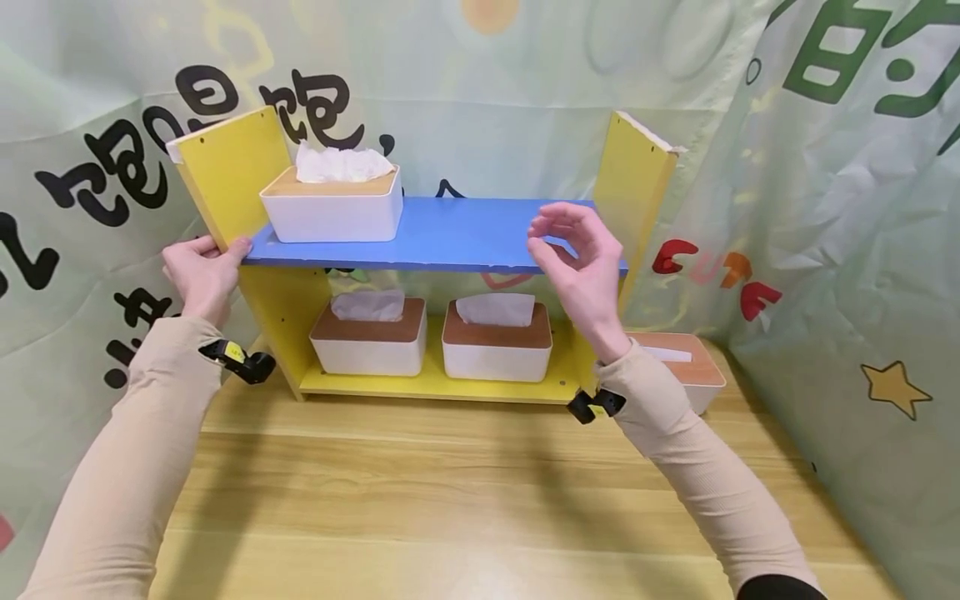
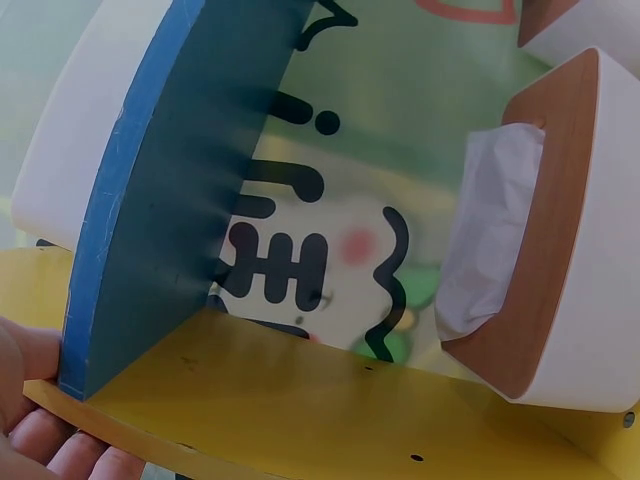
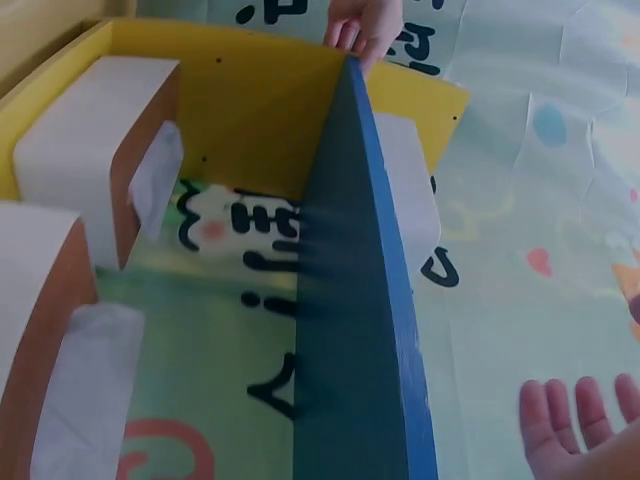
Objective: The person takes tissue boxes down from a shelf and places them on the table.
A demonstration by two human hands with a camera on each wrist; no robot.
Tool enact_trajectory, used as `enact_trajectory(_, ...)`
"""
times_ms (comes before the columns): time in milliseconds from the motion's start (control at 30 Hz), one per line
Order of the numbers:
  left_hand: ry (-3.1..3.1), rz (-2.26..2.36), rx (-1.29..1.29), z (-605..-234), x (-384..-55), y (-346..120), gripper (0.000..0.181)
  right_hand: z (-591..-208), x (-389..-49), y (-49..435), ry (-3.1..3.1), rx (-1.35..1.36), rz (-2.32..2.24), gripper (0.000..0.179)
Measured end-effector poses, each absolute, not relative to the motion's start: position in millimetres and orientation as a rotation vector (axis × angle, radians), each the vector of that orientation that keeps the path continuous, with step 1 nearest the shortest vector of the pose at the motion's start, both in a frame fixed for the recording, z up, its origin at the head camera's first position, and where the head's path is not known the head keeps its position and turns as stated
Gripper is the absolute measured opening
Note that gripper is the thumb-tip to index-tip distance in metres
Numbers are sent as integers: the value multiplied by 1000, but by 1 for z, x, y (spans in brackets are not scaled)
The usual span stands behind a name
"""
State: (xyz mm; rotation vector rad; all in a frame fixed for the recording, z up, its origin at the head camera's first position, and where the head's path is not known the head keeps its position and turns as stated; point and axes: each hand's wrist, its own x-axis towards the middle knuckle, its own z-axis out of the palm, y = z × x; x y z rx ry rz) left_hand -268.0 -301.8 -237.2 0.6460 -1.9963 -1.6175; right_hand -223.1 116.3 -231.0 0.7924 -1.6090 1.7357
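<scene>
Beige sleeves (image 1: 697, 475), left hand (image 1: 202, 271) gripping blue-yellow shelf (image 1: 472, 229), right hand (image 1: 588, 262) raised nearby

Your right hand (image 3: 590, 445) is at lower right, apart from the blue board (image 3: 350, 290). At the top, your left hand (image 3: 368, 28) grips the yellow panel (image 3: 250, 100); two tissue boxes (image 3: 75, 140) show at left.

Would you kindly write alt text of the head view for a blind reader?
A person's left hand grips the left side of a yellow shelf; the right hand hovers, empty, near its other end. One tissue box sits on its blue board, two below, another on the table at right.
</scene>
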Motion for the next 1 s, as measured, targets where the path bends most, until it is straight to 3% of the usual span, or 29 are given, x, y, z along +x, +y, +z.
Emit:
enact_trajectory(233, -1983, -1617, 648, -237, -268, -302, 56, -215, -235, 91, -1908, 767, 1866, 50)
enact_trajectory(1000, -1982, -1599, 629, -238, -268, -301, 55, -191, -293, 4, -2260, 618, 2234, 84)
